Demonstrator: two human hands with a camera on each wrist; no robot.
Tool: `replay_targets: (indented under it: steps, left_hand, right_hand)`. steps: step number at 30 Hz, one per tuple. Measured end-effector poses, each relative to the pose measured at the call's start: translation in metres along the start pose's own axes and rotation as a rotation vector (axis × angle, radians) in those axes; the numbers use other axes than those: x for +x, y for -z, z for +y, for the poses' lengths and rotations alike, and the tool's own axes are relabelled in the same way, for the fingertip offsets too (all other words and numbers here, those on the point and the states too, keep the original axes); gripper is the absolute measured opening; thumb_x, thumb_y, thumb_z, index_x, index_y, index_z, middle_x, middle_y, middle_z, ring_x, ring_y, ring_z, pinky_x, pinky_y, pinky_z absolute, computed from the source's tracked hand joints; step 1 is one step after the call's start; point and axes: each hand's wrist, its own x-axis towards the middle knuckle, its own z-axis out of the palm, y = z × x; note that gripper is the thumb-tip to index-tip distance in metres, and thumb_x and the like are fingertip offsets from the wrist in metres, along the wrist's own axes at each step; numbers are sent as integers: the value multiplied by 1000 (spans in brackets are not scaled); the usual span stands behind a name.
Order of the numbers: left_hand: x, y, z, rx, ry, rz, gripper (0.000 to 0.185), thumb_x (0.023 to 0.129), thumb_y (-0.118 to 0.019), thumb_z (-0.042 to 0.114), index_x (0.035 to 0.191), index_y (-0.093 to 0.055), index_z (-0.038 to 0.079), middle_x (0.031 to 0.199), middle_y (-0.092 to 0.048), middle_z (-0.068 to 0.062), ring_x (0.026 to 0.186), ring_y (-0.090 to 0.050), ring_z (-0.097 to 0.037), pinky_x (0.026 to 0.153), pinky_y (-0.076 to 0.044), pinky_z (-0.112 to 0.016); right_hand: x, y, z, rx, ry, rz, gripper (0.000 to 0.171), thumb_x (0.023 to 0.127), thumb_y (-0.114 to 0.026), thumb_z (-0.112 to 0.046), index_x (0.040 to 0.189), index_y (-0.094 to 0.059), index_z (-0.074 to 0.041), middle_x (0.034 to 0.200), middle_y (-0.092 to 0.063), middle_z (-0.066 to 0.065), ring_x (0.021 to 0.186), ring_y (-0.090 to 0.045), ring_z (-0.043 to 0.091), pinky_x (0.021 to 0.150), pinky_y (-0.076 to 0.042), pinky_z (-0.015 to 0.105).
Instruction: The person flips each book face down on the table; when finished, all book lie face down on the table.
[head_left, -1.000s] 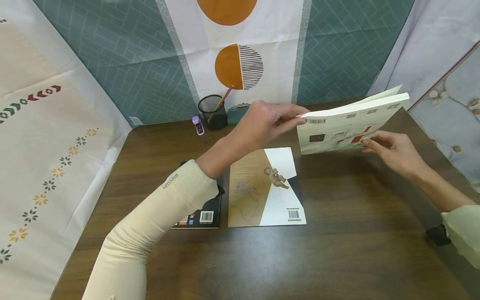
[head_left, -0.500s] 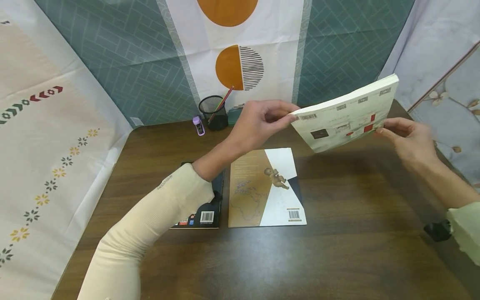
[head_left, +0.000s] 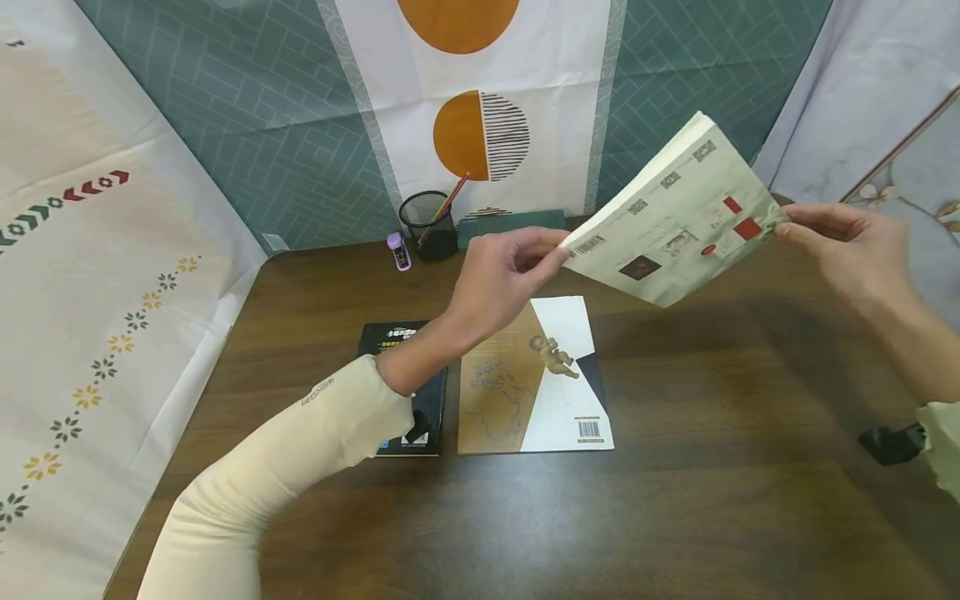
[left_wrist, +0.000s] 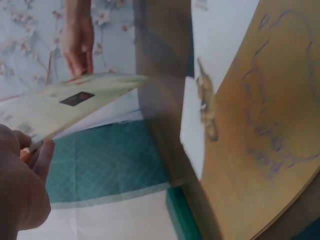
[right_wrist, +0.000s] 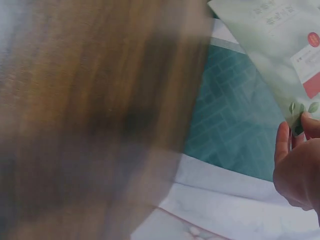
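Up in the air, over the far right part of the tabletop (head_left: 712,500), a pale green book (head_left: 678,218) is held tilted, with nothing touched by it but two hands. One corner is pinched in the grip of the left hand (head_left: 498,275), and the opposite corner is pinched by the right hand (head_left: 855,246), with the thumb laid on the cover. By its look, the book should be light enough to be lifted easily, and its paper is likely soft, so the corners may be bent if they are pulled. The smooth cover could be a bit slippery. A safer hold would be made along the edges, with the pages pressed together. Below, brown wood is lit by a soft shine. A black book (head_left: 431,402), partly hidden by the left sleeve (head_left: 247,492), is laid flat beside a gold and white book (head_left: 536,383). At the back, a purple bottle (head_left: 399,252), a pen cup (head_left: 437,239) and a green box (head_left: 513,222) are seen. Behind them, a green cloth (head_left: 675,75) is hung, with flowered cloths (head_left: 82,400) on both sides.
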Motion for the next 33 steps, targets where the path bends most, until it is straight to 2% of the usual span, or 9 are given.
replay_targets:
  steps: [7,11,16,24,28,33]
  left_hand:
    - [-24,-10,-2,-87,118,-2,25,101,-72,4,126,-76,3,115,-79,-10,98,-78,-14,85,-61,-26]
    - [-38,-17,0,-166,222,-23,24,101,-72,3,124,-77,1,113,-80,-12,96,-79,-19,86,-61,-27]
    - [-55,-27,5,-274,365,-49,25,100,-72,2,125,-75,-2,113,-79,-14,99,-79,-28,88,-61,-29]
    - [-78,-45,9,-455,556,-60,26,99,-73,1,124,-74,-6,111,-79,-15,98,-78,-40,89,-61,-33]
    - [-88,-54,8,-526,625,-40,24,98,-75,0,121,-76,-5,111,-79,-13,100,-78,-37,84,-63,-33]
    - [-101,-72,8,-521,675,-57,18,95,-77,0,114,-79,-3,106,-80,-12,96,-79,-29,82,-63,-32]
  right_hand:
    - [-1,4,-17,-63,36,18,27,99,-79,-24,126,-81,-24,89,-68,-33,95,-58,-5,71,-45,6]
    - [-2,5,-25,-115,41,13,28,99,-78,-25,127,-80,-26,88,-67,-34,95,-55,-4,70,-43,8]
    - [-2,5,-35,-127,66,-14,28,97,-80,-25,125,-81,-25,89,-69,-33,97,-55,-3,67,-42,9]
    - [-1,-3,-45,-191,113,-89,32,99,-78,-30,130,-79,-22,98,-69,-32,102,-56,-2,72,-42,10]
    - [1,-8,-48,-240,130,-133,31,101,-76,-30,131,-78,-22,98,-68,-33,101,-58,-2,72,-44,9]
    - [4,-15,-50,-306,142,-194,32,102,-74,-31,131,-78,-18,99,-67,-32,100,-57,2,71,-45,12]
